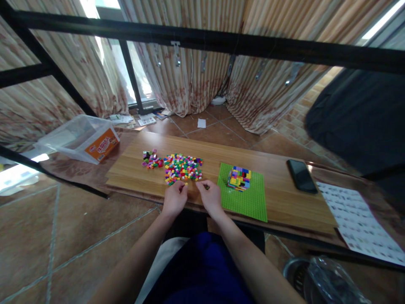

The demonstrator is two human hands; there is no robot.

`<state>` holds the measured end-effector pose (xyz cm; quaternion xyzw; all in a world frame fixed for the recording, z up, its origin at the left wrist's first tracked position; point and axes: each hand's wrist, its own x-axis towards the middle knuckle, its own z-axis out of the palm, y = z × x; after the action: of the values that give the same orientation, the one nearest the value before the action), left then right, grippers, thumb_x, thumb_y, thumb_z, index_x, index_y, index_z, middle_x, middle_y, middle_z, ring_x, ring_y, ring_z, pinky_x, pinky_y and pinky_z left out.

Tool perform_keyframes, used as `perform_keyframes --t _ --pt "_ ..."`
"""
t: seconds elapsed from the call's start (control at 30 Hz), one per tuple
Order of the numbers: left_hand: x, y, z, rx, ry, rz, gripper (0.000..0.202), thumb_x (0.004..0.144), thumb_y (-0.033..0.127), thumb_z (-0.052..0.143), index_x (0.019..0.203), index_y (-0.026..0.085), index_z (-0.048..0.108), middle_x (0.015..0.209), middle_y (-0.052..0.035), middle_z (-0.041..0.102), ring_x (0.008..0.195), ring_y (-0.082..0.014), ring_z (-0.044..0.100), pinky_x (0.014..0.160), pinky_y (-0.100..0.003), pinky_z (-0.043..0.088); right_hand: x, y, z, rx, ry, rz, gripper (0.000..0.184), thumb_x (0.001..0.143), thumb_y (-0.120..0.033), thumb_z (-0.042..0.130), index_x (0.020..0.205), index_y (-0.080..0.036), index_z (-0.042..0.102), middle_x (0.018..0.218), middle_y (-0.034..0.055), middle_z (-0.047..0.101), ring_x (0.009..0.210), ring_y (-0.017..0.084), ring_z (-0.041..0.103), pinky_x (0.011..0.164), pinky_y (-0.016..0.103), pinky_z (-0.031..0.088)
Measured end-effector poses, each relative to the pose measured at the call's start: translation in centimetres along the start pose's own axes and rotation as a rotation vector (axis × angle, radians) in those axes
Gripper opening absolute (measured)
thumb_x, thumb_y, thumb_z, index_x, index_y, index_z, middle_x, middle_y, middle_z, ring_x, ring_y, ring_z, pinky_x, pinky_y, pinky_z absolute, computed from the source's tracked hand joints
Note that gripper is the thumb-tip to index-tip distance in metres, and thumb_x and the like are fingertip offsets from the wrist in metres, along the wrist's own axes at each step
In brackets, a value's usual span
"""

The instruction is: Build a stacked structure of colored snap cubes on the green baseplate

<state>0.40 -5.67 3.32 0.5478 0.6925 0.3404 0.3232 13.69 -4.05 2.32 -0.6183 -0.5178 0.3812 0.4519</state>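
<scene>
A heap of small coloured bricks (182, 167) lies on the wooden board (284, 198), with a smaller cluster (151, 160) to its left. My left hand (174, 197) rests at the heap's near edge, fingers curled in a pinch on a small brick. My right hand (210, 195) sits beside it, fingers closed on something tiny I cannot make out. To the right, a green baseplate (249, 202) carries a multicoloured block built of bricks (239, 178).
A black phone (301, 175) lies on the board's right end, a printed sheet (357, 223) beyond it. A clear plastic box with an orange label (79, 138) stands at the left. A black frame bar (221, 42) crosses overhead. A bin (316, 276) sits below right.
</scene>
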Motion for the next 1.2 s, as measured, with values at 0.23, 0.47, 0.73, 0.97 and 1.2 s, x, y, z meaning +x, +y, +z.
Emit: perform_keyframes --t 0.23,0.47,0.73,0.97,1.2 --pt "2.0 0.4 0.0 0.429 0.078 0.136 0.014 0.087 0.024 0.050 0.083 0.019 0.062 0.073 -0.0048 0.067 0.072 -0.0207 0.063 0.067 -0.029 0.042 1.5 -0.9 0.6 -0.271 0.015 -0.065 0.015 0.078 -0.028 0.063 0.083 -0.017 0.072 0.072 0.0046 0.071 0.069 0.018 0.063 0.067 0.028 0.043" --pt "1.8 -0.3 -0.4 0.309 0.066 0.170 0.020 0.085 0.018 0.050 0.097 0.019 0.066 0.087 -0.0051 0.072 0.082 -0.0199 0.067 0.077 -0.029 0.048 1.6 -0.3 0.4 -0.164 0.064 -0.061 0.019 0.079 -0.029 0.061 0.087 -0.015 0.071 0.079 0.0061 0.073 0.074 0.019 0.065 0.073 0.029 0.045" --pt "1.4 -0.9 -0.8 0.153 0.085 0.167 0.025 0.086 0.020 0.047 0.100 0.018 0.067 0.094 -0.0064 0.073 0.087 -0.0199 0.068 0.081 -0.030 0.051 -0.6 -0.8 -0.1 -0.109 -0.043 -0.120 0.020 0.084 -0.028 0.052 0.086 -0.018 0.069 0.083 0.0043 0.072 0.074 0.018 0.063 0.074 0.028 0.045" --pt "0.1 -3.4 -1.9 -0.032 0.182 0.108 0.026 0.087 0.029 0.048 0.106 0.019 0.064 0.094 -0.0062 0.072 0.080 -0.0177 0.067 0.076 -0.028 0.052 -4.2 -1.3 0.4 -0.193 -0.347 -0.192 0.021 0.089 -0.025 0.050 0.082 -0.023 0.069 0.076 0.0013 0.071 0.071 0.016 0.062 0.068 0.025 0.042" --pt "0.6 -2.8 -3.4 0.287 0.216 0.184 0.026 0.085 0.022 0.049 0.104 0.018 0.066 0.096 -0.0074 0.067 0.087 -0.0198 0.065 0.082 -0.030 0.049 -2.9 -1.2 1.6 -0.309 -0.413 -0.164 0.025 0.089 -0.021 0.049 0.081 -0.019 0.072 0.082 0.0074 0.073 0.077 0.020 0.064 0.070 0.028 0.042"
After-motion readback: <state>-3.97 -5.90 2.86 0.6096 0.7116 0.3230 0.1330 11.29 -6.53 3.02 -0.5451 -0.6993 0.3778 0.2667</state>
